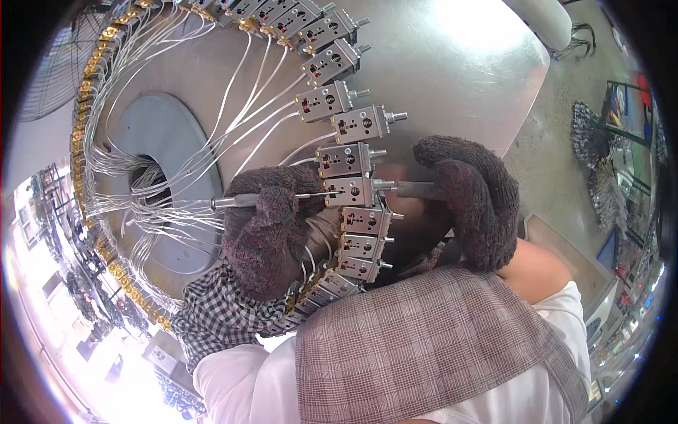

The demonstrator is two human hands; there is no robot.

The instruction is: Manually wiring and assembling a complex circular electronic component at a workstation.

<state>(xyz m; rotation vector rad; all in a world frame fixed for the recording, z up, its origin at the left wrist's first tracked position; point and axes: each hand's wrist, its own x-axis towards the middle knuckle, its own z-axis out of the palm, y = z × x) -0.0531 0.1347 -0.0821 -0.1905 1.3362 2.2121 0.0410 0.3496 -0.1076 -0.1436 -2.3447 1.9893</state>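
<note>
My left hand (263, 237), in a dark knitted glove, is closed around a thin screwdriver-like tool (235, 201). The tool's slim tip reaches the face of a small grey metal control box (347, 192) with a threaded shaft at its right end. On that shaft side, my right hand (487, 205), gloved alike, grips a grey cylindrical tool (415, 189). Its end meets the shaft, though the exact contact is too small to tell. Similar boxes stand directly beside this one, such as the box above it (345, 160) and the box below it (364, 220).
Several such boxes curve along the rim of a round metal table (438, 85). White wires (240, 106) run from them into the hole of a grey oval centre plate (159, 116). Brass-coloured fittings (88, 88) line the far left rim. A rack (628, 113) stands at right.
</note>
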